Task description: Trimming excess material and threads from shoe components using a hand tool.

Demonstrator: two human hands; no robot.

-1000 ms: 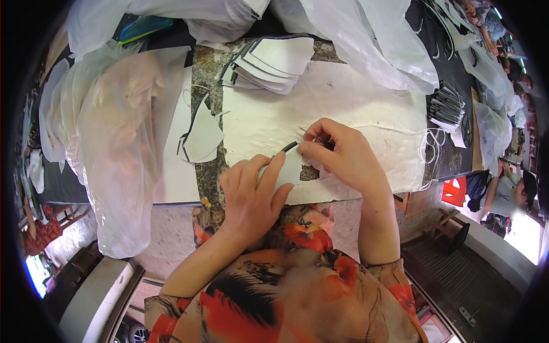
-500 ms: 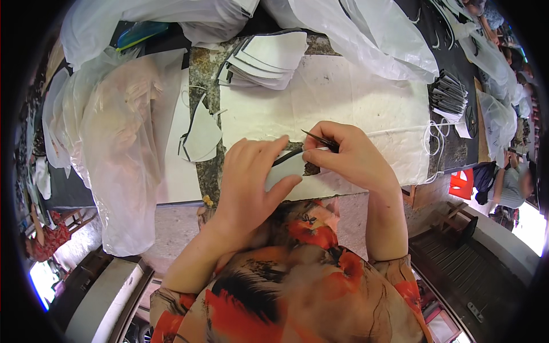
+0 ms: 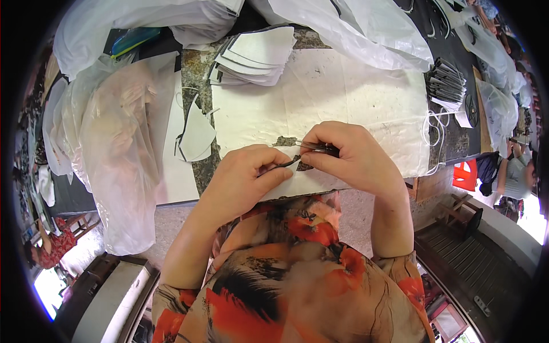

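At the near edge of the white sheet (image 3: 366, 108) my two hands work close together. My left hand (image 3: 243, 174) is closed, thumb and fingertips pinching a piece with black edging (image 3: 289, 164); most of that piece is hidden. My right hand (image 3: 351, 154) is closed around a small dark pointed tool (image 3: 325, 148), which looks like snips or tweezers. Its tip lies just above the end of the black edging; whether they touch I cannot tell. A white cut piece with black edging (image 3: 199, 137) lies to the left, and a fanned stack of such pieces (image 3: 260, 54) lies beyond.
Clear plastic bags (image 3: 117, 148) cover the left side, and more plastic (image 3: 372, 34) lies along the back. A bundle of dark-edged pieces (image 3: 447, 83) and loops of white cord (image 3: 436, 128) are at the right. Other people sit farther off on both sides.
My left hand's fingers have drawn in from spread to a pinch on the black-edged piece. The tool in my right hand has turned, its tip now lower and farther left.
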